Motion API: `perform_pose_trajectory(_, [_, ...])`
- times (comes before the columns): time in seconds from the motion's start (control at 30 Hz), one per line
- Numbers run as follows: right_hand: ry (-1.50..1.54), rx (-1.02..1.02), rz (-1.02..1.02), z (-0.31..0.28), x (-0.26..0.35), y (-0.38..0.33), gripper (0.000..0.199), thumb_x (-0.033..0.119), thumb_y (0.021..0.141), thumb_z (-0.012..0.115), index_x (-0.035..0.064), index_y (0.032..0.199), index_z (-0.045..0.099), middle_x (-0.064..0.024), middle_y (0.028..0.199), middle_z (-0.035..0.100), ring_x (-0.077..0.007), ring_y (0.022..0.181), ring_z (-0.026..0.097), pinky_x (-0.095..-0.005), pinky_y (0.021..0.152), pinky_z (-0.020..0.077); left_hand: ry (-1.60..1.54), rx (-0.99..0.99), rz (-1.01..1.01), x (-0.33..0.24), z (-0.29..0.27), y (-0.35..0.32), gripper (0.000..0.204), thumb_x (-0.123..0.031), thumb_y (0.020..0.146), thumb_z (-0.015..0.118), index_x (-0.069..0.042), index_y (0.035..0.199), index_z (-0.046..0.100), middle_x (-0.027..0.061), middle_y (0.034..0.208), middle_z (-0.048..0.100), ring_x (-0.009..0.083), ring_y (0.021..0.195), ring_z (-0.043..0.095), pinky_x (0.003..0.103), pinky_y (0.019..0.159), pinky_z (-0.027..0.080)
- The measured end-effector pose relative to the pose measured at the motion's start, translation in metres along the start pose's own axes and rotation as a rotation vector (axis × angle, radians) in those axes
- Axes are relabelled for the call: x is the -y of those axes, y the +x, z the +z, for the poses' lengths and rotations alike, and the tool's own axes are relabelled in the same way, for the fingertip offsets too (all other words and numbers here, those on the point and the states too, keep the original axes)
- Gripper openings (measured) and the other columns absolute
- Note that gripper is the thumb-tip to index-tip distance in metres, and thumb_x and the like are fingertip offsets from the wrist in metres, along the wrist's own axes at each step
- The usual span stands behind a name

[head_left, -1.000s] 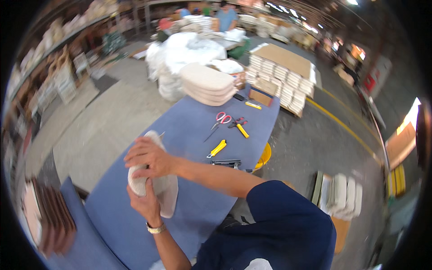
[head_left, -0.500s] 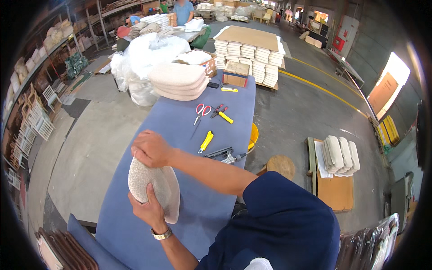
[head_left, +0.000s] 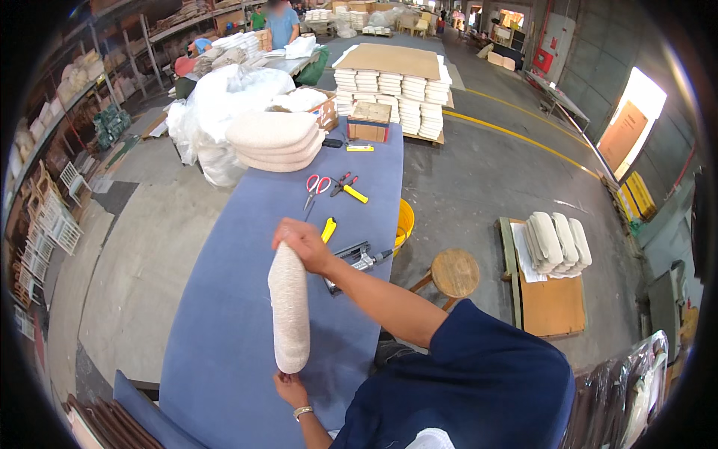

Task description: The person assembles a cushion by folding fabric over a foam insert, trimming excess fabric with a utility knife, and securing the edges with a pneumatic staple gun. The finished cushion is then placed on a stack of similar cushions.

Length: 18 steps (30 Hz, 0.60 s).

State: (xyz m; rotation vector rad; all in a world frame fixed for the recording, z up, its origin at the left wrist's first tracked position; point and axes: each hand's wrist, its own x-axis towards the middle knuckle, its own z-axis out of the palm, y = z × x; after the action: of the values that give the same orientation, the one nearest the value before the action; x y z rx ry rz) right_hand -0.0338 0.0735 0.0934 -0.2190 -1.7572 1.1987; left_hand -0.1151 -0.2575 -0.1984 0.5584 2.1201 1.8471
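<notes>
cushion [head_left: 289,307] stands on edge, long axis running away, fingers of both hands clamped on its ends.

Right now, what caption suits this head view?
Both hands, left hand and right hand, hold a cream cushion on edge over a blue table.

counter [head_left: 224,314]: cushion [head_left: 289,307] is held on edge above it, right hand [head_left: 303,243] at far end, left hand [head_left: 290,389] at near end | stapler [head_left: 351,260] just right of cushion | scissors [head_left: 314,187] and pliers [head_left: 345,187] behind | cushion stack [head_left: 273,141] at far left | stool [head_left: 455,273] right of counter
</notes>
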Motion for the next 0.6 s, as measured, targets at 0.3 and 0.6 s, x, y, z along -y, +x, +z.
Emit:
perform_pose_trajectory(0.3, [0.238,-0.058,0.519,-0.083,0.040,-0.106,0.038,0.024,0.100,0.063,0.0051,0.132,0.065,-0.0110,0.133,0.061,-0.0195,0.116,0.060,-0.0354,0.103,0.0476,-0.972,-0.098,-0.938,-0.018,0.041,-0.026,0.077,-0.069,0.101,0.049,-0.008,0.149,0.049,0.0139,0.145,0.056,0.0316,0.127,0.057,0.051,0.105,0.048])
perform_pose_trajectory(0.6, [0.278,0.106,0.715,-0.122,0.091,-0.228,0.073,0.025,0.091,0.075,0.0102,0.156,0.044,-0.0119,0.148,0.053,-0.0225,0.134,0.050,-0.0396,0.116,0.0396,-0.852,0.018,-0.722,-0.026,0.071,-0.053,0.097,-0.082,0.097,0.030,-0.011,0.163,0.030,0.0181,0.163,0.039,0.0409,0.146,0.043,0.061,0.117,0.040])
